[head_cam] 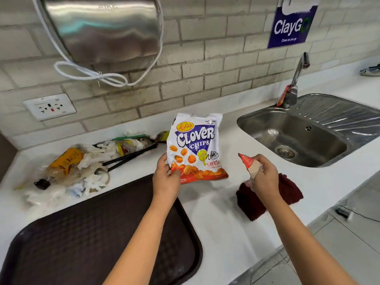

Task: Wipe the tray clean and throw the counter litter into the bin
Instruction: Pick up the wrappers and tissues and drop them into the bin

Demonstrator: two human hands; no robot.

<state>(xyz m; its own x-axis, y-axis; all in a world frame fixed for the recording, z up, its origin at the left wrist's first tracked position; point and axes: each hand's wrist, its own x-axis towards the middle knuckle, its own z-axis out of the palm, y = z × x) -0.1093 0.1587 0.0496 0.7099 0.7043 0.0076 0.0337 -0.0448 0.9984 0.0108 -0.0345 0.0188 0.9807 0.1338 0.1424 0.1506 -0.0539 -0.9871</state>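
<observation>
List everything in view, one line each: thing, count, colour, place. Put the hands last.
chip bag: one, white, purple and orange, held up over the counter
small wrapper: one, red and tan, in the right hand
tray: one, dark brown, counter front left
litter pile: one heap, mostly white with an orange packet and black straws, counter left
cloth: one, dark red, counter under the right hand
sink: one, steel, right
tap: one, steel, behind the sink
socket: one, white, wall left
sign: one, blue, wall right
left hand: grips the chip bag's lower corner
right hand: pinches the small wrapper
</observation>
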